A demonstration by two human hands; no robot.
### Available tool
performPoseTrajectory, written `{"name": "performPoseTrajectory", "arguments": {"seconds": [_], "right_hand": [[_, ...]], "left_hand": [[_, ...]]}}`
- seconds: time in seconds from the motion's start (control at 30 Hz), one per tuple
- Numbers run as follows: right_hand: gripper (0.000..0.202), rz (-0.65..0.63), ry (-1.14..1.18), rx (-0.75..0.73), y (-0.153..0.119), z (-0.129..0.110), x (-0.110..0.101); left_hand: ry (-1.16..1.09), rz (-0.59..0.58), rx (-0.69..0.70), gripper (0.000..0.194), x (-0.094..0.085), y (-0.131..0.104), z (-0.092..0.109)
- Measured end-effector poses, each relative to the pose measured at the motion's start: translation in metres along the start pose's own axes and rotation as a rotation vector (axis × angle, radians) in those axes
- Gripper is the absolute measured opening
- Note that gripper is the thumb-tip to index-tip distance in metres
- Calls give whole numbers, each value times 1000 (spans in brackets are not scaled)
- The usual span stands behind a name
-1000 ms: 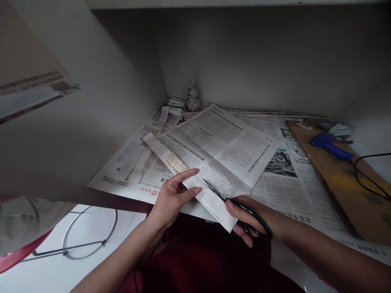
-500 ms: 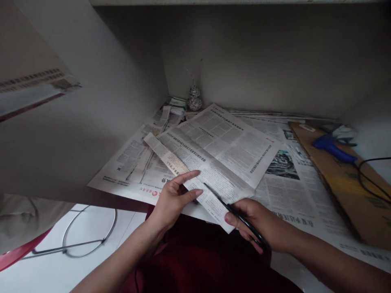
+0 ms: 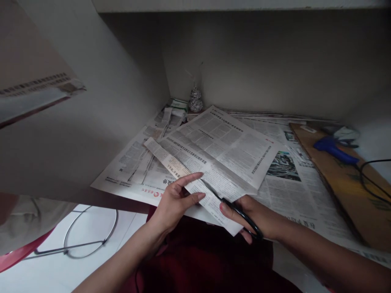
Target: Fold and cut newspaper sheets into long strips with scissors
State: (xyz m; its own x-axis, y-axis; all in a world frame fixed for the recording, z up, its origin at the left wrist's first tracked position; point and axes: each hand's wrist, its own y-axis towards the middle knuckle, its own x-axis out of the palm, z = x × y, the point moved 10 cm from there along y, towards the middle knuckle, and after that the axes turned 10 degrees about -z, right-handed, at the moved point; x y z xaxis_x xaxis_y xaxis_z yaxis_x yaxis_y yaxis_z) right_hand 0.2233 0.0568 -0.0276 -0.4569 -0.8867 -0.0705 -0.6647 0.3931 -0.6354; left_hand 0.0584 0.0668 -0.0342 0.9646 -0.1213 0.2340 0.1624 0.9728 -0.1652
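Observation:
My right hand (image 3: 255,215) grips black-handled scissors (image 3: 242,213), fingers round the loops. Their blades point up and left into a newspaper sheet (image 3: 232,140), along the inner side of a long newspaper strip (image 3: 166,159) at its near edge. My left hand (image 3: 179,199) holds this strip just left of the blade tips. Its thumb lies on the paper and the index finger stretches towards the blades; the other fingers are mostly hidden. The strip's lower end hangs over the table edge, below the scissors.
More newspaper (image 3: 116,179) covers the table, with narrow cut strips (image 3: 142,162) at the left. A small coiled, vase-like piece (image 3: 195,99) stands at the back. To the right, a blue glue gun (image 3: 336,150) with a black cord lies on cardboard (image 3: 345,195). A shelf edge (image 3: 244,5) overhangs.
My right hand and the scissors have advanced up and left along the paper, closer to my left hand. The strip's lower end has shifted slightly right. My left hand keeps its hold.

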Motion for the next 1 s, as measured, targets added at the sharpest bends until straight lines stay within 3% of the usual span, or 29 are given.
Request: {"name": "performPoseTrajectory", "arguments": {"seconds": [0.2,0.47,0.7,1.0], "right_hand": [[59,49,-24,38,0,13,-4],[52,98,-2,13,0,11,-9],[52,82,-35,71,-4,22,-14],[54,110,-223,145,-10,-9,-20]], "left_hand": [[-10,-11,3,53,0,0,-3],[-6,-3,-22,59,-2,0,-6],[-60,100,52,54,-29,8,6],[29,46,50,54,-20,6,11]]}}
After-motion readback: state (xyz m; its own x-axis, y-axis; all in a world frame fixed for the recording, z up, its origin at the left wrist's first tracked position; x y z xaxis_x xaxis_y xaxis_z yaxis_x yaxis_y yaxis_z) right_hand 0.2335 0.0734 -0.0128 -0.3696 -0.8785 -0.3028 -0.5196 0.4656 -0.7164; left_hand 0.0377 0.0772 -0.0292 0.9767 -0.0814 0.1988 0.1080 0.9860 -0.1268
